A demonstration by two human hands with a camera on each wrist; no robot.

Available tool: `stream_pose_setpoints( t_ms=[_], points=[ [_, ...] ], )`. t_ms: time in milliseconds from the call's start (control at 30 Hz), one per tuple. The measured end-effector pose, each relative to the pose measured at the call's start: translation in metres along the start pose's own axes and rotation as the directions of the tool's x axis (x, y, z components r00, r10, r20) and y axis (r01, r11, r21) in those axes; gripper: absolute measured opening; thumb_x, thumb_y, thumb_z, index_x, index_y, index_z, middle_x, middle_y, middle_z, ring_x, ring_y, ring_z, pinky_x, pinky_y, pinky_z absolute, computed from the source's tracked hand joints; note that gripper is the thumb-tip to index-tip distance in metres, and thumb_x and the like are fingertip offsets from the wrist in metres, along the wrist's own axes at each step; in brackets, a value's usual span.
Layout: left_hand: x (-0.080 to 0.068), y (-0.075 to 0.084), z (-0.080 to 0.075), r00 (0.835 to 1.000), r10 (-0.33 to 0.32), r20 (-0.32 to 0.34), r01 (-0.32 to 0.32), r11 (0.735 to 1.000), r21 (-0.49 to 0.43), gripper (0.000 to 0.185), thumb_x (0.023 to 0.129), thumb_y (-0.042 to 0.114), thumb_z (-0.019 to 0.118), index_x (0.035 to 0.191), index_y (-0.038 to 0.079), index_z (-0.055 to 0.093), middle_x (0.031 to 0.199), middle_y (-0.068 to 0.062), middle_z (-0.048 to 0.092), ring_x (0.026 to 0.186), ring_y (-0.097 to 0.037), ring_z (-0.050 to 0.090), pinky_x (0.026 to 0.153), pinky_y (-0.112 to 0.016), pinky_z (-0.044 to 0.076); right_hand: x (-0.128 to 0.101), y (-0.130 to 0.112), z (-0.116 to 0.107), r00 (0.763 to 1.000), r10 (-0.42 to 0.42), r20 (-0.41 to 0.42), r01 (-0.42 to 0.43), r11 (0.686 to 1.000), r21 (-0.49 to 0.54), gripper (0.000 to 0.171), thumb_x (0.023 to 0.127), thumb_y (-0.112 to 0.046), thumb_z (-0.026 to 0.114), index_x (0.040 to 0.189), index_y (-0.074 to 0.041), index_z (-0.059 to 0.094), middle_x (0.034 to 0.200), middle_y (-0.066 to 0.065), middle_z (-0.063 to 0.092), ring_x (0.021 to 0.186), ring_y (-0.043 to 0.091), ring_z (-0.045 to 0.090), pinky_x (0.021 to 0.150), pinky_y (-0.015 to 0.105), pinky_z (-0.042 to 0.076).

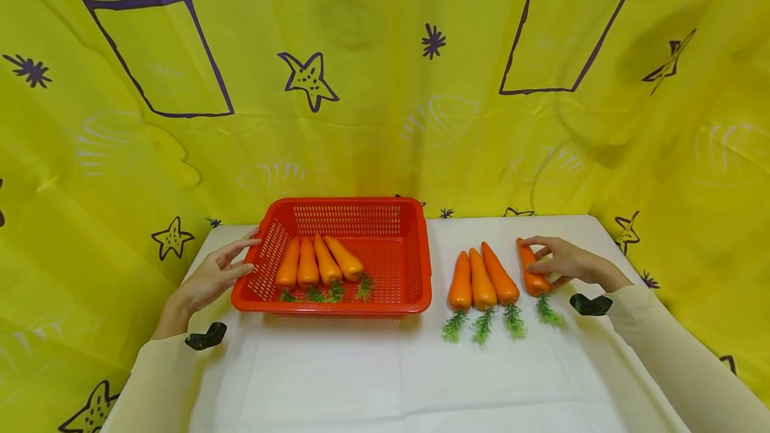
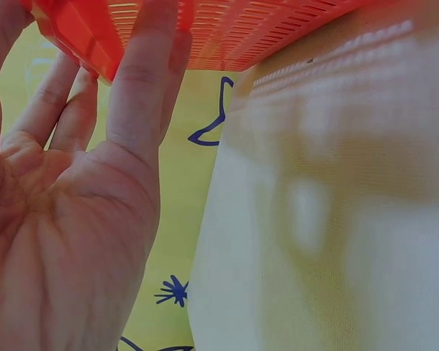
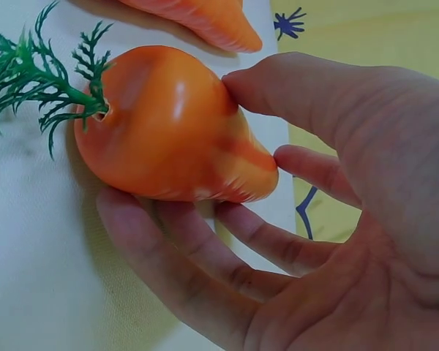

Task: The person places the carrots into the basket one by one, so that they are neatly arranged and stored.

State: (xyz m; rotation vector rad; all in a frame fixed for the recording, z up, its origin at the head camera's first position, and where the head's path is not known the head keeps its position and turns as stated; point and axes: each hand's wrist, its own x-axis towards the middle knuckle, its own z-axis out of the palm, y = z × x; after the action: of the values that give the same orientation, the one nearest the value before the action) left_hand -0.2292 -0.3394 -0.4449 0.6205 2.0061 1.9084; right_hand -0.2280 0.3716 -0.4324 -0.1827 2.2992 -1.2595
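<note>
My right hand (image 1: 568, 260) holds a carrot (image 1: 535, 284) with a green leafy top at the right of the table. In the right wrist view the thumb lies on one side of this carrot (image 3: 157, 124), with fingertips along the other. Beside it, three more carrots (image 1: 483, 282) lie in a row, tips pointing away from me. At the left stands a red plastic basket (image 1: 349, 306) with slotted walls; several carrots (image 1: 308, 262) lie side by side in it. My left hand (image 1: 210, 279) is at the basket's left rim, its fingers extended and fingertips right at the edge.
A white cloth (image 1: 337, 373) covers the table. Yellow curtains (image 1: 373, 146) printed with dark stars and frames hang close behind it and along both sides. Each wrist carries a small black device (image 1: 206, 337).
</note>
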Motion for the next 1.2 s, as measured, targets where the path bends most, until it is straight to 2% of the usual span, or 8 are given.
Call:
stream_pose_setpoints(
  t_ms=[200, 333, 433, 600, 800, 833, 967, 1200],
  points=[
    [0.0, 0.001, -0.001, 1.0, 0.004, -0.003, -0.004, 1.0, 0.002, 0.052, 0.104, -0.005, 0.052, 0.153, -0.008, 0.035, 0.174, -0.007, -0.001, 0.14, 0.003, 0.037, 0.104, -0.025, 0.05, 0.001, -0.002, 0.0, 1.0, -0.006, -0.01, 0.006, 1.0, -0.005, 0.077, 0.096, -0.011, 0.072, 0.156, 0.007, 0.027, 0.136, 0.044, 0.035, 0.08, 0.03, 0.066, 0.068, 0.049, 0.063],
    [0.001, 0.001, -0.002, 1.0, 0.003, -0.005, -0.003, 1.0, 0.006, 0.052, 0.104, -0.005, 0.052, 0.153, -0.008, 0.035, 0.174, -0.006, 0.0, 0.151, -0.012, 0.023, 0.104, -0.026, 0.049, 0.002, -0.003, 0.0, 1.0, -0.011, -0.019, 0.01, 1.0, -0.019, 0.077, 0.096, -0.012, 0.072, 0.156, 0.007, 0.027, 0.135, 0.044, 0.036, 0.082, 0.03, 0.066, 0.068, 0.048, 0.063],
    [0.001, 0.001, -0.002, 1.0, 0.001, -0.009, -0.001, 1.0, 0.004, 0.052, 0.104, -0.006, 0.052, 0.153, -0.008, 0.035, 0.174, -0.006, 0.001, 0.154, -0.021, 0.016, 0.104, -0.026, 0.049, 0.002, -0.003, 0.0, 0.999, -0.025, -0.024, 0.025, 0.999, -0.033, 0.077, 0.096, -0.011, 0.072, 0.155, 0.009, 0.027, 0.134, 0.045, 0.037, 0.083, 0.029, 0.067, 0.067, 0.048, 0.063],
    [0.002, 0.002, -0.001, 1.0, 0.011, -0.006, -0.011, 1.0, 0.006, 0.051, 0.104, -0.006, 0.052, 0.152, -0.007, 0.037, 0.174, -0.005, 0.002, 0.148, -0.009, 0.028, 0.104, -0.026, 0.05, 0.003, -0.005, 0.0, 0.999, -0.034, -0.032, 0.032, 0.998, -0.052, 0.077, 0.095, -0.011, 0.072, 0.155, 0.011, 0.028, 0.135, 0.045, 0.038, 0.082, 0.029, 0.067, 0.067, 0.047, 0.063],
    [0.002, 0.003, -0.001, 1.0, 0.022, 0.011, -0.022, 1.0, 0.013, 0.05, 0.104, -0.005, 0.052, 0.152, -0.007, 0.038, 0.173, -0.008, -0.001, 0.145, -0.006, 0.031, 0.104, -0.025, 0.049, 0.002, -0.01, -0.005, 0.999, -0.046, -0.019, 0.044, 0.996, -0.073, 0.077, 0.096, -0.012, 0.073, 0.156, 0.01, 0.028, 0.137, 0.046, 0.037, 0.09, 0.028, 0.067, 0.071, 0.046, 0.063],
    [0.002, 0.003, -0.001, 1.0, 0.022, 0.011, -0.022, 1.0, 0.014, 0.05, 0.104, -0.005, 0.052, 0.152, -0.007, 0.037, 0.173, -0.008, -0.002, 0.145, -0.004, 0.03, 0.104, -0.025, 0.049, 0.001, -0.012, -0.006, 0.999, -0.049, -0.016, 0.048, 0.996, -0.07, 0.078, 0.096, -0.012, 0.073, 0.156, 0.009, 0.029, 0.138, 0.046, 0.036, 0.092, 0.029, 0.067, 0.072, 0.046, 0.063],
    [0.003, 0.002, 0.0, 1.0, 0.012, -0.011, -0.012, 1.0, 0.004, 0.05, 0.103, -0.006, 0.053, 0.151, -0.007, 0.038, 0.173, -0.008, -0.001, 0.138, 0.002, 0.041, 0.102, -0.026, 0.051, -0.005, -0.022, -0.013, 0.997, -0.08, -0.002, 0.079, 0.993, -0.091, 0.077, 0.095, -0.014, 0.074, 0.157, 0.004, 0.032, 0.142, 0.044, 0.036, 0.1, 0.031, 0.067, 0.073, 0.045, 0.063],
    [0.0, -0.002, 0.001, 1.0, 0.007, -0.009, -0.007, 1.0, 0.002, 0.05, 0.103, -0.006, 0.052, 0.152, -0.008, 0.037, 0.173, -0.008, 0.0, 0.135, 0.002, 0.047, 0.101, -0.027, 0.052, -0.015, -0.044, -0.023, 0.989, -0.148, 0.001, 0.146, 0.976, -0.161, 0.076, 0.096, -0.021, 0.075, 0.159, -0.005, 0.036, 0.148, 0.039, 0.038, 0.109, 0.033, 0.066, 0.075, 0.04, 0.062]
  ],
)
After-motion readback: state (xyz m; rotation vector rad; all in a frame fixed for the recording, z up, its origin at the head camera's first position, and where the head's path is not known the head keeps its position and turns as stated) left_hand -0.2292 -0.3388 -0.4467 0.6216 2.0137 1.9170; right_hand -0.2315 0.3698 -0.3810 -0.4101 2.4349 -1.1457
